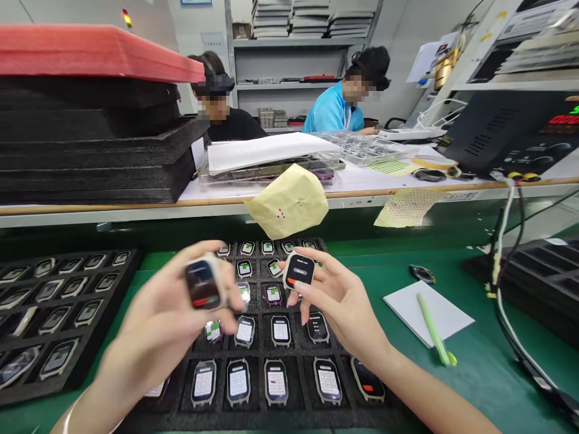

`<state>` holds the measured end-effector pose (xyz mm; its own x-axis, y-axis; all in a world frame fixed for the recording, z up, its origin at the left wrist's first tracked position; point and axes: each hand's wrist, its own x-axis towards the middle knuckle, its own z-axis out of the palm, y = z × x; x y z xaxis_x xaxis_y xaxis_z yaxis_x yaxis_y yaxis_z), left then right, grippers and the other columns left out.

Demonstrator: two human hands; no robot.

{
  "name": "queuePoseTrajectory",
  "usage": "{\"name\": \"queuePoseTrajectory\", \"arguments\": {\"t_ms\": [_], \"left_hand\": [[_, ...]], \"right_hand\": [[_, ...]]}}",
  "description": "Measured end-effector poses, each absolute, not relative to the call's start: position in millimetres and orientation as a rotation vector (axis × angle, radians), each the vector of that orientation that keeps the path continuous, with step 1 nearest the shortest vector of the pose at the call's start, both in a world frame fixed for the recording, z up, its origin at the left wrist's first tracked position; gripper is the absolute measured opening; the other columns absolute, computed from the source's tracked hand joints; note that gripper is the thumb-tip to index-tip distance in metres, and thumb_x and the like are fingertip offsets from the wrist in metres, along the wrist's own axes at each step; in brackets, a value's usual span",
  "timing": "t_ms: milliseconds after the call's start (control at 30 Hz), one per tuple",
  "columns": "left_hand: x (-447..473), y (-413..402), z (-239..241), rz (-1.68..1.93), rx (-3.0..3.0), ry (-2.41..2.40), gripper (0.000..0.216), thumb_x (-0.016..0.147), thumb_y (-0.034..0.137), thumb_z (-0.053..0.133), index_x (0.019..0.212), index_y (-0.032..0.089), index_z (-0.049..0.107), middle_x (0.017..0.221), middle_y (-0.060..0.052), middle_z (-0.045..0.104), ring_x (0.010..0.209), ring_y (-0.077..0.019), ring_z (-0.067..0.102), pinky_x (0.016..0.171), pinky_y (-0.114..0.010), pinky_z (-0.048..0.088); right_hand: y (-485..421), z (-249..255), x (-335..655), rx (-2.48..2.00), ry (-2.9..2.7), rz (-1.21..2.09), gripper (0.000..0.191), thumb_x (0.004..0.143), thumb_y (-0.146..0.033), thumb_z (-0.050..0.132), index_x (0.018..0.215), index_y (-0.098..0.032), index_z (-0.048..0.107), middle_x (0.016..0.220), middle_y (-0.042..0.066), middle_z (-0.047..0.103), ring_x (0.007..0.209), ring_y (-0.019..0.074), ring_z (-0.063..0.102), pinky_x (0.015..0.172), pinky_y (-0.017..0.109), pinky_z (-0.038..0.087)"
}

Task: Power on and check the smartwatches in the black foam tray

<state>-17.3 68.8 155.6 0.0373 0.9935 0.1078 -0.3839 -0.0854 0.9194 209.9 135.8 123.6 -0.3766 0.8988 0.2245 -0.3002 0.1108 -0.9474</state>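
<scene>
My left hand [167, 313] is closed around a strapless smartwatch body [202, 283] with a dark screen, blurred by motion. In my right hand [337, 295] a second watch body [299, 270] is pinched at the fingertips, its black screen showing a red-orange bar. Both hands hover over a black foam tray [298, 386] whose pockets hold several watch bodies with lit white screens.
A second black foam tray [58, 313] of watch bodies lies at left. A white notepad [429, 310] with a green pen [434, 328] rests on the green mat at right. Cables [502, 283] hang at right. Stacked foam trays [90, 138] stand behind. Two people sit across the bench.
</scene>
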Motion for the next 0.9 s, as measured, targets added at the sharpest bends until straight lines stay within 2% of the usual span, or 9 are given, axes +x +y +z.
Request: {"name": "queuePoseTrajectory", "arguments": {"t_ms": [67, 200, 367, 467, 633, 767, 900], "left_hand": [[-6, 90, 143, 1.239, 0.958, 0.754, 0.055, 0.071, 0.013, 0.075, 0.123, 0.02, 0.057, 0.098, -0.008, 0.065, 0.089, -0.025, 0.066, 0.073, -0.034, 0.058], [10, 117, 108, 1.112, 0.972, 0.754, 0.057, 0.077, 0.015, 0.073, 0.128, 0.018, 0.049, 0.09, -0.006, 0.065, 0.084, -0.0213, 0.067, 0.073, -0.033, 0.058], [15, 117, 90, 1.104, 1.04, 0.734, 0.067, 0.075, 0.01, 0.073, 0.132, 0.024, 0.042, 0.098, -0.005, 0.064, 0.091, -0.0219, 0.067, 0.082, -0.038, 0.057], [15, 114, 90, 1.105, 1.094, 0.686, 0.059, 0.076, 0.009, 0.071, 0.128, 0.025, 0.046, 0.101, -0.005, 0.063, 0.095, -0.0226, 0.066, 0.086, -0.041, 0.056], [17, 113, 94, 1.099, 1.094, 0.6, 0.05, 0.082, 0.012, 0.066, 0.127, 0.023, 0.05, 0.106, -0.008, 0.063, 0.099, -0.0247, 0.064, 0.086, -0.043, 0.056], [17, 113, 95, 1.13, 1.069, 0.629, 0.048, 0.086, 0.018, 0.062, 0.132, 0.022, 0.047, 0.108, -0.01, 0.064, 0.099, -0.0256, 0.064, 0.084, -0.044, 0.058], [16, 114, 93, 1.147, 1.06, 0.643, 0.044, 0.091, 0.023, 0.057, 0.133, 0.019, 0.045, 0.098, -0.01, 0.067, 0.092, -0.024, 0.067, 0.077, -0.04, 0.06]], "right_hand": [[136, 119, 210, -0.613, -1.384, 1.484, 0.044, 0.086, -0.015, 0.067, 0.126, -0.021, 0.052, 0.1, 0.009, 0.065, 0.071, 0.018, 0.065, 0.047, 0.023, 0.053], [135, 116, 211, -0.605, -1.416, 1.481, 0.044, 0.086, -0.013, 0.064, 0.128, -0.021, 0.052, 0.102, 0.009, 0.064, 0.073, 0.0183, 0.065, 0.05, 0.024, 0.052], [139, 111, 209, -0.66, -1.425, 1.432, 0.035, 0.087, -0.017, 0.064, 0.121, -0.022, 0.057, 0.086, 0.005, 0.064, 0.068, 0.0184, 0.064, 0.048, 0.024, 0.049], [140, 109, 206, -0.726, -1.439, 1.371, 0.029, 0.088, -0.023, 0.065, 0.117, -0.022, 0.06, 0.078, 0.004, 0.064, 0.059, 0.0166, 0.061, 0.044, 0.023, 0.047], [141, 108, 205, -0.807, -1.457, 1.3, 0.021, 0.087, -0.025, 0.067, 0.107, -0.022, 0.063, 0.081, 0.004, 0.067, 0.047, 0.0112, 0.054, 0.04, 0.021, 0.043], [143, 108, 208, -0.785, -1.503, 1.298, 0.022, 0.089, -0.027, 0.064, 0.111, -0.021, 0.064, 0.079, 0.005, 0.066, 0.051, 0.0142, 0.058, 0.04, 0.022, 0.044], [143, 109, 212, -0.73, -1.508, 1.347, 0.025, 0.089, -0.023, 0.064, 0.114, -0.023, 0.064, 0.082, 0.005, 0.067, 0.055, 0.0159, 0.062, 0.041, 0.022, 0.045]]}}
